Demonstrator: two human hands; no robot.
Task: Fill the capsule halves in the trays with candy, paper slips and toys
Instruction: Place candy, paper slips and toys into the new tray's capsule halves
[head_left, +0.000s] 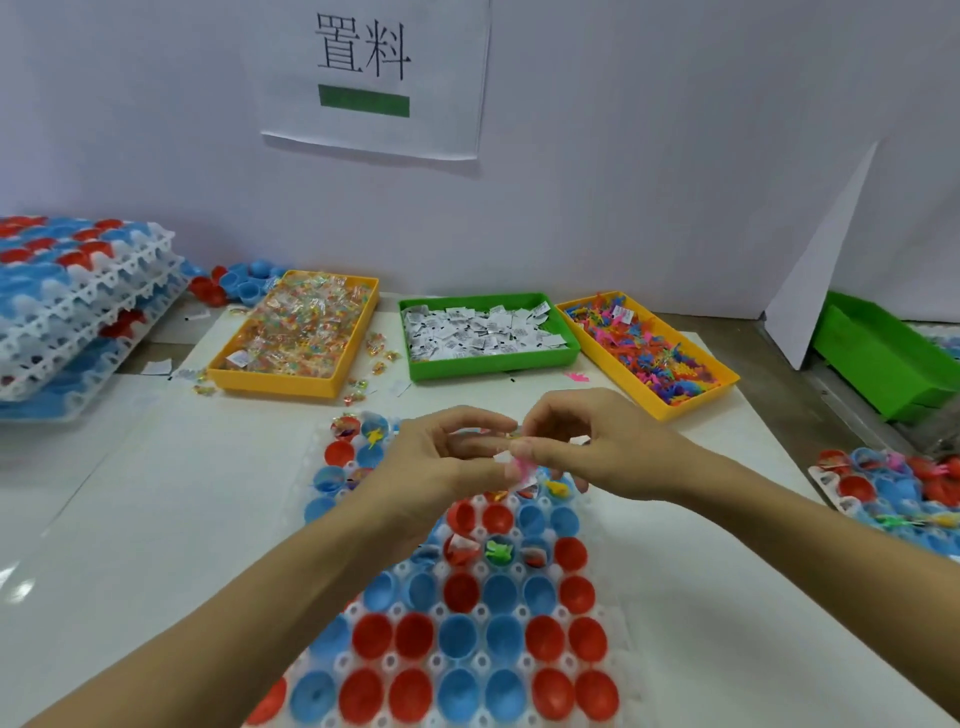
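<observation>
Glossy plastic capsule halves (457, 639) sit in a translucent white plastic tray (483, 662) on a smooth, shiny tabletop (156, 519).

"置料" in black above a green bar, on a white paper sign (375, 78) on the wall.

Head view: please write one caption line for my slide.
Both hands, left and right, sort paper slips and small toys over a tray of red and blue capsule halves.

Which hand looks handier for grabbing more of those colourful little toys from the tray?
Probably the right hand. The yellow toy tray lies ahead on the right, close to it, while the left hand would have to cross over. Both hands are pinching small items together now.
</observation>
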